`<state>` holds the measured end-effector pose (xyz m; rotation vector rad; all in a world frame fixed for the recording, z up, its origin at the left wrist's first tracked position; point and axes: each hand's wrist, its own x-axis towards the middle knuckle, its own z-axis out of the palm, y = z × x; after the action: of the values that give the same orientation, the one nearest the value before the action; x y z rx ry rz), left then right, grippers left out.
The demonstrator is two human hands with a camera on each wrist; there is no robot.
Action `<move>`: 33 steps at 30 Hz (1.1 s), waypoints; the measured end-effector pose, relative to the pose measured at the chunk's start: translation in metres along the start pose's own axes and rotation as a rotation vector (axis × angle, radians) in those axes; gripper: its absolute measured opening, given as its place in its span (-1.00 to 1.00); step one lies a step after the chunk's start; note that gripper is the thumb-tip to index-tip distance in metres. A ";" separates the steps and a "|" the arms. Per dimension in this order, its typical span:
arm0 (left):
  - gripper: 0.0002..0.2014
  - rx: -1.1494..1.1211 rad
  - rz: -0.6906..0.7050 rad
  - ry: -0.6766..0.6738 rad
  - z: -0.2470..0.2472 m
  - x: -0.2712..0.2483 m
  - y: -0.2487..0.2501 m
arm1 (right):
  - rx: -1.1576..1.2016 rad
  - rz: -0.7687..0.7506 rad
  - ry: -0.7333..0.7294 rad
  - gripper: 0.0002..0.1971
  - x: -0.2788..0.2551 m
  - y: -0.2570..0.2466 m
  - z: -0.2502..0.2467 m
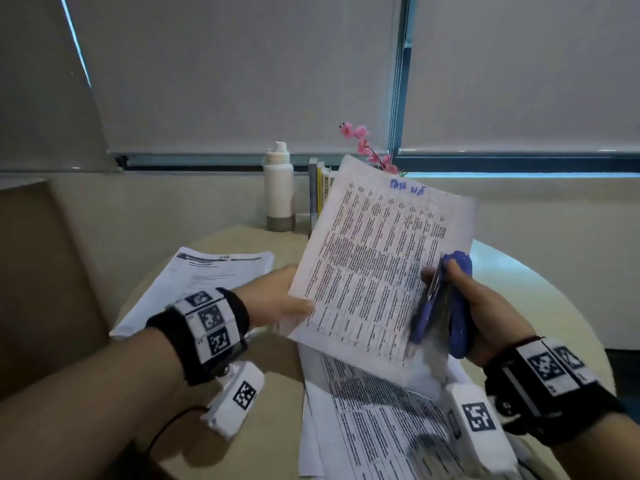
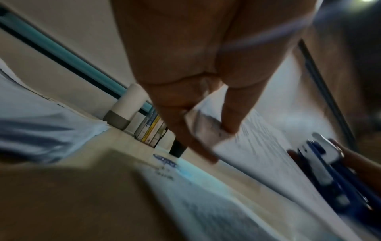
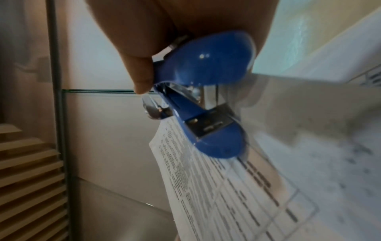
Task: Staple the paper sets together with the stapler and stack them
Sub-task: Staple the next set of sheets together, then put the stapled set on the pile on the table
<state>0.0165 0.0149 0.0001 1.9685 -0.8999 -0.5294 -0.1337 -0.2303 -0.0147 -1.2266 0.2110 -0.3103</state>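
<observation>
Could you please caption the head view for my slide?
Left hand holds a paper set; right hand grips a blue stapler.

The stapler (image 3: pixel 208 68) has a glossy blue plastic shell over shiny metal inner parts. The paper set (image 1: pixel 377 268) is thin matt white printed paper. The tabletop (image 1: pixel 221 244) looks like smooth, pale wood with a faint sheen

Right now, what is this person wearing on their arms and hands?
Both hands, left hand and right hand, are bare, forearms without sleeves. Each wrist has a black strap with white square-code tags and a white camera box beneath. A thin dark cable trails from the left box.
</observation>
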 end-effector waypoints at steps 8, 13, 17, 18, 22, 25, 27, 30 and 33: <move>-0.68 -0.011 -0.157 0.479 -0.087 -0.025 -0.039 | -0.310 0.345 -0.079 -0.24 -0.009 0.013 -0.012; -0.82 0.362 -0.425 0.626 -0.158 -0.038 -0.088 | -0.355 0.431 -0.092 -0.35 -0.007 0.020 -0.012; -0.74 0.596 -0.590 0.572 -0.165 -0.041 -0.110 | -0.354 0.429 -0.060 -0.62 -0.007 0.021 -0.010; -0.74 0.619 -0.618 0.559 -0.164 -0.041 -0.114 | -0.348 0.432 -0.059 -0.62 -0.009 0.021 -0.009; -0.64 0.749 -0.700 0.554 -0.155 -0.039 -0.126 | -0.337 0.455 -0.061 -0.44 -0.009 0.023 -0.014; -0.45 0.861 -0.798 0.514 -0.146 -0.039 -0.126 | -0.339 0.455 -0.087 -0.29 -0.007 0.026 -0.019; -0.30 0.934 -0.833 0.461 -0.142 -0.040 -0.121 | -0.349 0.448 -0.092 -0.31 -0.007 0.025 -0.018; -0.35 0.978 -0.762 0.450 -0.129 -0.030 -0.105 | -0.325 0.432 -0.082 -0.56 -0.010 0.022 -0.013; -0.40 0.988 -0.531 0.421 -0.095 -0.011 -0.073 | -0.306 0.429 -0.070 -0.62 -0.013 0.020 -0.009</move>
<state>0.1004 0.1008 -0.0126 3.0913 -0.3516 0.1230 -0.1463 -0.2279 -0.0371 -1.4525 0.4649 0.1437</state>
